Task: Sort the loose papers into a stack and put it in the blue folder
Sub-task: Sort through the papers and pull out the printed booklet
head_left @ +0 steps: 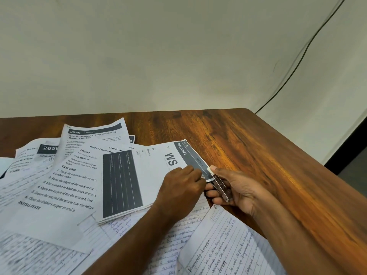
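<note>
Your right hand (pixel 236 187) has its grip curled tight round a small metal stapler (pixel 219 182), whose mouth sits over the corner of the printed stack (pixel 139 181) (the top sheet reads "BALCONY 2"). Just left of that grip, your left hand (pixel 180 187) presses on the stack with bent fingers, holding it down. More loose papers (pixel 49 195) spread further left and nearer you, across the wooden tabletop (pixel 268 155)
</note>
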Demonstrator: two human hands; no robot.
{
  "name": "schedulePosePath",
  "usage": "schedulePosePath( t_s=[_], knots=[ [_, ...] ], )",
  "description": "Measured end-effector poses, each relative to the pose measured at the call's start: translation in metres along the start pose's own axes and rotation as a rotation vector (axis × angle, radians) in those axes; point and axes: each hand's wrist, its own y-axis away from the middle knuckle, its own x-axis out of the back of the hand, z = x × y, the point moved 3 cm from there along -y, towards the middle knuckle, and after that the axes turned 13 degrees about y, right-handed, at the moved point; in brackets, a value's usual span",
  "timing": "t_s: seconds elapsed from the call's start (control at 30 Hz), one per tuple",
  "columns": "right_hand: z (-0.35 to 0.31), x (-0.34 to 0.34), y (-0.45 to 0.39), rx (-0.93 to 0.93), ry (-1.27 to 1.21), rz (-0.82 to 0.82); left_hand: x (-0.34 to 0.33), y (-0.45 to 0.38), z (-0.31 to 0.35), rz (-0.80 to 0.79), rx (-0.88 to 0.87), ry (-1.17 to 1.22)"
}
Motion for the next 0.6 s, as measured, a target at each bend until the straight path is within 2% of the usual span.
schedulePosePath(
  t_s=[0.6],
  knots=[
    [0.0017,-0.0068,0.0015,0.052,-0.023,0.127,-0.0003,-0.0015,0.002,0.005,0.005,0.017]
  ],
)
